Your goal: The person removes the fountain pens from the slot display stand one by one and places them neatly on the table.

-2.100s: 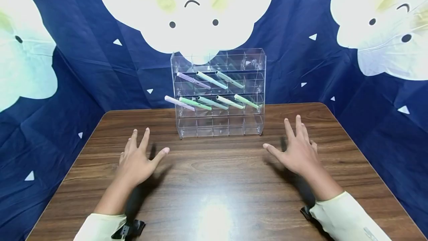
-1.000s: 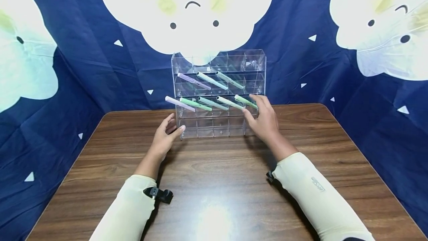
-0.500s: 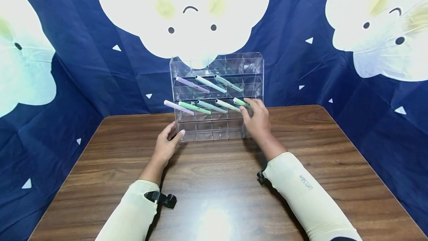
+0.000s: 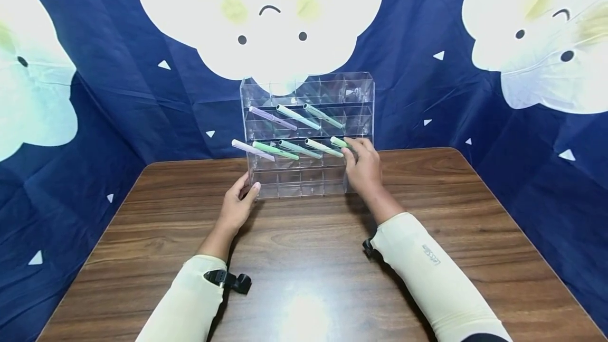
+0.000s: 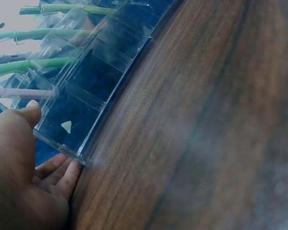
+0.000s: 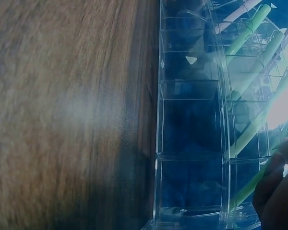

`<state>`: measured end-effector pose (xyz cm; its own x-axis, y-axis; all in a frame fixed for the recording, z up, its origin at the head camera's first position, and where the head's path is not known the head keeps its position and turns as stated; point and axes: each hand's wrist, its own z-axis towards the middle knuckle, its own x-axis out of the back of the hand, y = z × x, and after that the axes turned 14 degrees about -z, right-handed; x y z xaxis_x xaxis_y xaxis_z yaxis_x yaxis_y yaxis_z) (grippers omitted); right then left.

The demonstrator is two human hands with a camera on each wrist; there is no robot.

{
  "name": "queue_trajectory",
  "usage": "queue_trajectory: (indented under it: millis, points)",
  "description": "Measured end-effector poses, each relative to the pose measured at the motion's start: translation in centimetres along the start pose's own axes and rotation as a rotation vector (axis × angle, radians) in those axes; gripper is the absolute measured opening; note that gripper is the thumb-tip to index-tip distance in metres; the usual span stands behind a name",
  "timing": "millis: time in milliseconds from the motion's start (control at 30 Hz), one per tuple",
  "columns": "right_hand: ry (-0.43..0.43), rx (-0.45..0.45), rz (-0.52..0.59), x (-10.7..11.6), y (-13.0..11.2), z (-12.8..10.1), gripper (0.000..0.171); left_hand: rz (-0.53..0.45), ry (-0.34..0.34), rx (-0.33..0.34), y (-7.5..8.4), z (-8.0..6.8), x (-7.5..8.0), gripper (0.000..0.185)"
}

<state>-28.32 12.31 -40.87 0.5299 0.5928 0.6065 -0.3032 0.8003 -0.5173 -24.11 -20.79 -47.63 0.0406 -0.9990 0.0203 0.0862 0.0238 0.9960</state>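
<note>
A clear acrylic tiered rack (image 4: 290, 189) stands at the table's far edge, with slanted capped pens in two of its rows. My left hand (image 4: 236, 207) holds its lower left side; in the left wrist view the thumb (image 5: 32, 110) lies at the front and the fingers (image 5: 69, 175) curl by the bottom corner. At the right end of the lower pen row, my right hand (image 4: 366, 170) pinches a light green pen (image 4: 338, 142) between thumb and fingers. That pen's lower end is in its compartment in the right wrist view, where the hand (image 6: 278, 191) looks dark.
Beside the pinched pen lie a pale green pen (image 4: 323, 147), a teal pen (image 4: 299, 149), a green pen (image 4: 275, 150) and a lilac pen (image 4: 253, 149). Above are a purple pen (image 4: 272, 117) and two pale ones. Blue cloud-print cloth (image 4: 190, 94) hangs behind the wooden table (image 4: 294, 257).
Both hands have moved from spread above the table forward to the rack. The left has taken hold of its lower left side; the right has closed on the rightmost light green pen.
</note>
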Motion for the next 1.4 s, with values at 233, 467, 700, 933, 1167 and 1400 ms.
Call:
queue_trajectory:
  millis: [233,467,700,933,1167,1400]
  points:
    - [-0.026,-0.019,0.008,-0.3,-0.1,0.3,0.031,0.009,0.009,-0.019,0.0,-0.2,0.1,0.061]
    - [-0.008,-0.040,0.036,-0.2,0.0,0.5,0.023,0.055,0.001,-0.009,0.2,-0.1,0.1,0.062]
    - [0.034,-0.019,0.069,0.0,-0.3,0.8,0.017,0.084,0.003,-0.004,0.3,-0.2,0.1,0.063]
    - [0.071,0.014,0.107,0.4,-0.8,1.2,0.015,0.094,0.013,-0.017,0.2,-0.1,0.0,0.061]
    - [0.096,0.042,0.125,1.2,-1.5,1.7,0.012,0.080,0.018,-0.030,-0.1,0.0,0.1,0.060]
    - [0.147,0.078,0.125,1.9,-2.0,2.1,0.012,0.107,0.012,-0.028,0.0,0.0,0.1,0.061]
